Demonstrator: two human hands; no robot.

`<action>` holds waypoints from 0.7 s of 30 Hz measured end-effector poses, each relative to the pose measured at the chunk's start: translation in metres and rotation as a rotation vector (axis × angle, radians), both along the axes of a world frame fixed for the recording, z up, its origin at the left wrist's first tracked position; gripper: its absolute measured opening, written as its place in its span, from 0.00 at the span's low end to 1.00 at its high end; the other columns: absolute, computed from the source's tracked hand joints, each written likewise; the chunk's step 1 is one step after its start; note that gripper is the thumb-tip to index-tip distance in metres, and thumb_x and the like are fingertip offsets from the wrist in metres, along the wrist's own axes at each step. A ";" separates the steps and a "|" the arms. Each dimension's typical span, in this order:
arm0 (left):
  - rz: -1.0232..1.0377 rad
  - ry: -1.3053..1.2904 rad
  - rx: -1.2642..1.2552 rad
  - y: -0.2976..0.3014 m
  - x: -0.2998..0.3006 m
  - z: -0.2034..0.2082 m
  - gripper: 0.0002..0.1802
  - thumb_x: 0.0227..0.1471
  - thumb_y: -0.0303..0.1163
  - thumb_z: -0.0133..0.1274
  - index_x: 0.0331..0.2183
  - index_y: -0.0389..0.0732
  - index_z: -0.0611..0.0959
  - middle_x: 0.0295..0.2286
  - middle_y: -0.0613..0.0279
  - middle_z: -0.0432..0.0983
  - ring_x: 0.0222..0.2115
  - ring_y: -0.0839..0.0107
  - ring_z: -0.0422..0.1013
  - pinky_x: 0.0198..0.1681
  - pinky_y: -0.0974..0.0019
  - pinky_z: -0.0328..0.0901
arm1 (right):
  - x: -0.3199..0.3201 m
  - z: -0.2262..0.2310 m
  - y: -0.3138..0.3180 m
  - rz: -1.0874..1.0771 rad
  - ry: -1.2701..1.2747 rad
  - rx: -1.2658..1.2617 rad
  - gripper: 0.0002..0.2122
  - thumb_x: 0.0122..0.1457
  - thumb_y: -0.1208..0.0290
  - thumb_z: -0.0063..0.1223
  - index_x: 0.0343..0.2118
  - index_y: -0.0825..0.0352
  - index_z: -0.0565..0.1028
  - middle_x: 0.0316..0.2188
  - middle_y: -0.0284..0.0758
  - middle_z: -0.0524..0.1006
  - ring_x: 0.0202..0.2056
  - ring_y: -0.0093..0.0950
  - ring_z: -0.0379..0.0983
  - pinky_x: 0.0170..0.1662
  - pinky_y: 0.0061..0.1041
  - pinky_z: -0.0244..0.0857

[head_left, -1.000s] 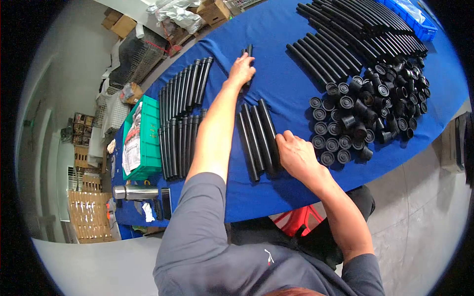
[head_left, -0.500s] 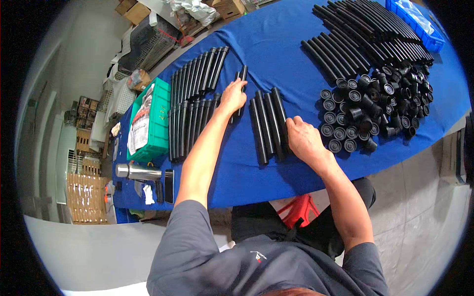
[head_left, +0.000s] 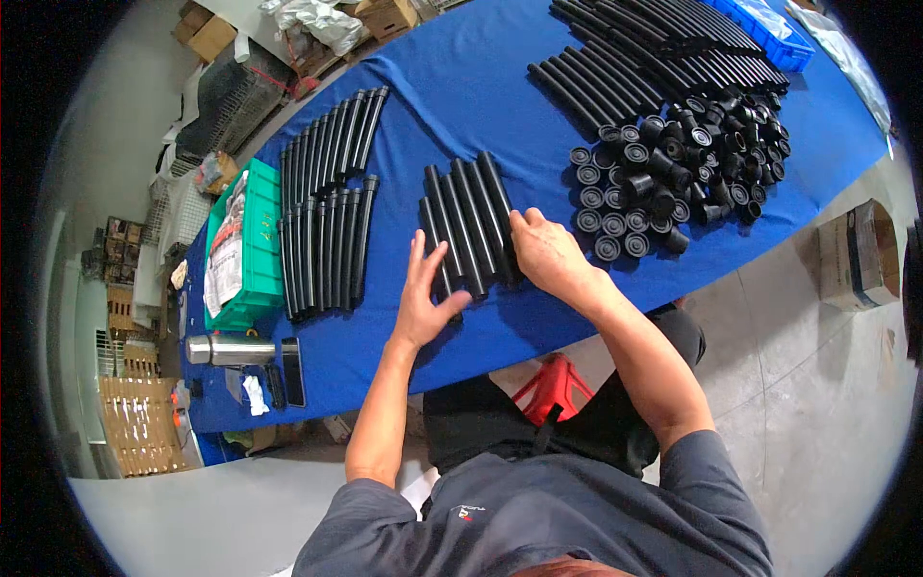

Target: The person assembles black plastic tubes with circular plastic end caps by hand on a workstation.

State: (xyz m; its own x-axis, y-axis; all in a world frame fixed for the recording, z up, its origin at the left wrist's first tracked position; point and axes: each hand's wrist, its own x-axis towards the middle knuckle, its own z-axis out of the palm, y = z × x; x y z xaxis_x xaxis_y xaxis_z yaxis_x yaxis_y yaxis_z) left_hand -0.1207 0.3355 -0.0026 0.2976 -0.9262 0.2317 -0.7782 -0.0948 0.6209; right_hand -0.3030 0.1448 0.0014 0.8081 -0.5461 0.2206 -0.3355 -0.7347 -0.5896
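Several plain black tubes [head_left: 470, 226] lie side by side on the blue cloth between my hands. My left hand [head_left: 426, 293] is open, fingers spread, at the near left end of this row; it appears to touch the leftmost tube. Against the right side of the row, my right hand [head_left: 556, 258] is closed with curled fingers beside the rightmost tube. Whether anything is inside its fingers is hidden. To the left, black tubes with wider collars at their far ends lie in two rows, a far row [head_left: 332, 139] and a near row [head_left: 330, 250].
A heap of black round caps [head_left: 673, 173] lies at the right, with stacked black tubes [head_left: 654, 58] beyond it. A blue bin [head_left: 784, 48] stands behind. On the left are a green crate [head_left: 255, 255], a steel flask [head_left: 231, 348] and a phone [head_left: 292, 371].
My left hand has let go of the tubes it was at, come nearer to me and spread its fingers. Those tubes now lie against the middle row. The view has shifted right.
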 end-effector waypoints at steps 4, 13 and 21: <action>-0.118 -0.263 0.126 -0.002 -0.027 -0.001 0.58 0.35 0.63 0.69 0.64 0.49 0.68 0.69 0.41 0.39 0.69 0.40 0.35 0.69 0.42 0.40 | -0.027 0.021 0.005 0.183 -0.013 0.027 0.30 0.51 0.66 0.65 0.55 0.76 0.67 0.45 0.57 0.72 0.45 0.52 0.74 0.50 0.43 0.70; -0.076 -0.263 0.039 -0.046 -0.038 -0.015 0.43 0.41 0.47 0.70 0.60 0.54 0.75 0.66 0.46 0.52 0.67 0.39 0.44 0.64 0.29 0.44 | -0.026 0.003 0.007 0.106 0.040 -0.181 0.29 0.46 0.76 0.64 0.55 0.68 0.70 0.51 0.53 0.69 0.43 0.48 0.72 0.48 0.41 0.70; -0.024 -0.353 -0.062 -0.084 -0.020 -0.013 0.38 0.43 0.42 0.70 0.57 0.52 0.78 0.63 0.44 0.60 0.66 0.45 0.51 0.67 0.44 0.48 | 0.006 -0.003 -0.015 -0.011 -0.024 -0.318 0.25 0.47 0.74 0.62 0.51 0.71 0.71 0.46 0.53 0.73 0.43 0.49 0.74 0.46 0.41 0.73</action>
